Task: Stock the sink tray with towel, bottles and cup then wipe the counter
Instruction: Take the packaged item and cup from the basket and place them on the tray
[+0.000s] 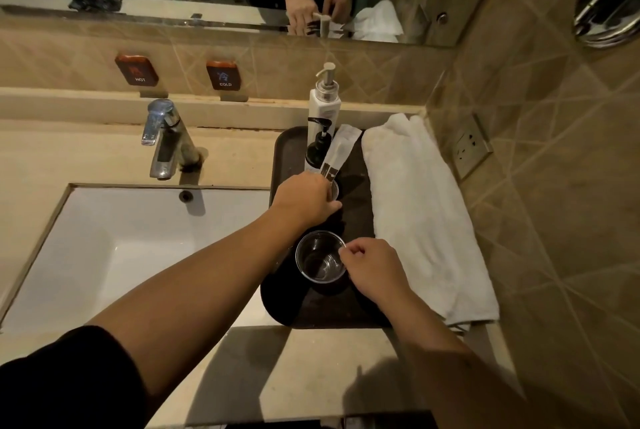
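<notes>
A dark tray [311, 311] lies on the counter right of the sink. A folded white towel [422, 217] rests along its right side. At the tray's far end stands a white pump bottle [323, 106] with a smaller black pump bottle [317, 148] in front of it. My left hand [304, 200] grips a second glass cup [335, 190], mostly hidden, with white paper-wrapped packets [341, 148] sticking up out of it. Nearer me, a clear glass cup [320, 257] stands upright on the tray. My right hand [375, 267] pinches its right rim.
A chrome faucet [162, 141] stands behind the white sink basin [121, 248] on the left. Hot and cold labels [138, 70] sit on the tiled backsplash under a mirror. A wall socket [469, 148] is on the right wall. Beige counter [311, 366] lies in front of the tray.
</notes>
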A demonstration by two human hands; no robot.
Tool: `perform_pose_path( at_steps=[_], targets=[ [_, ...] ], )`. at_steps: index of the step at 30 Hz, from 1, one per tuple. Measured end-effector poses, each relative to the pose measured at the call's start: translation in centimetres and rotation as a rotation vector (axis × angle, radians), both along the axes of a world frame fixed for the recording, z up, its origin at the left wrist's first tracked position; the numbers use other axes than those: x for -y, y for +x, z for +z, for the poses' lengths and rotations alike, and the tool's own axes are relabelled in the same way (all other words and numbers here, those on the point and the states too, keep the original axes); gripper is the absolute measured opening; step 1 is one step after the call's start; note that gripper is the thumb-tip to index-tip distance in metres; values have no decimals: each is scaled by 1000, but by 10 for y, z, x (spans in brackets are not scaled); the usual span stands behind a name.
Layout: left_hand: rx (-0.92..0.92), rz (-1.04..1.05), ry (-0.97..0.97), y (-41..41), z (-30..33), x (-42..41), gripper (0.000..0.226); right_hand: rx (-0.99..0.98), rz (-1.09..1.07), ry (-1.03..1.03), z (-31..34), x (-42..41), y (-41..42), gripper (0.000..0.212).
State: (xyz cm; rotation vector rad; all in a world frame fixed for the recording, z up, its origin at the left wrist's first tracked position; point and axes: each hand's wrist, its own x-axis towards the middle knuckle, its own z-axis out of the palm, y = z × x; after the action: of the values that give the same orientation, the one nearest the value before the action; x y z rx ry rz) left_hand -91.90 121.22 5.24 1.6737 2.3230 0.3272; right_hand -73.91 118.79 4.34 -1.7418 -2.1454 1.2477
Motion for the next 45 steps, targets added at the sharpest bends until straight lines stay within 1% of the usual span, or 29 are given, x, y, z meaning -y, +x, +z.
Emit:
perform_pose_path(
  at_steps=[4,7,11,13,15,18,20,22,25,32,34,36,39,41,45],
  targets=[
    [-18,-43,22,-3,-1,5,37,-10,-9,-4,-3,-2,1,13],
    [-17,-64,101,-7,-5,10,37,-14,-4,1,-5,-1,2,14],
    [-71,-85,232,-16,-13,19,24,-11,-2,5,-6,1,1,16],
    [-62,-37,266,-20,-17,23,19,-7,0,9,-7,0,0,16],
    [55,69,268,-22,-20,24,23,-1,-2,14,-7,0,0,16],
    [299,277,234,-26,-20,21,30,3,-12,18,-9,-1,-1,15],
    [421,367,200,-28,-22,22,35,-1,-16,18,-10,-2,-1,15],
    [537,427,181,-27,-24,24,33,-1,-17,22,-10,-2,-2,14],
    [660,500,199,-26,-26,27,25,1,-19,25,-11,-2,-1,14],
    [860,593,219,-22,-26,32,19,10,-23,12,-13,-1,0,11],
    [839,586,207,-24,-25,38,22,11,-21,9,-12,0,1,10],
    [775,568,190,-28,-22,47,20,8,-15,5,-9,0,3,11],
    [663,519,149,-34,-17,70,17,8,-16,9,1,1,6,22],
    [593,495,114,-36,-12,90,19,23,-6,45,10,1,8,30],
    [484,433,59,-37,5,135,20,61,65,191,33,4,11,34]
  ],
)
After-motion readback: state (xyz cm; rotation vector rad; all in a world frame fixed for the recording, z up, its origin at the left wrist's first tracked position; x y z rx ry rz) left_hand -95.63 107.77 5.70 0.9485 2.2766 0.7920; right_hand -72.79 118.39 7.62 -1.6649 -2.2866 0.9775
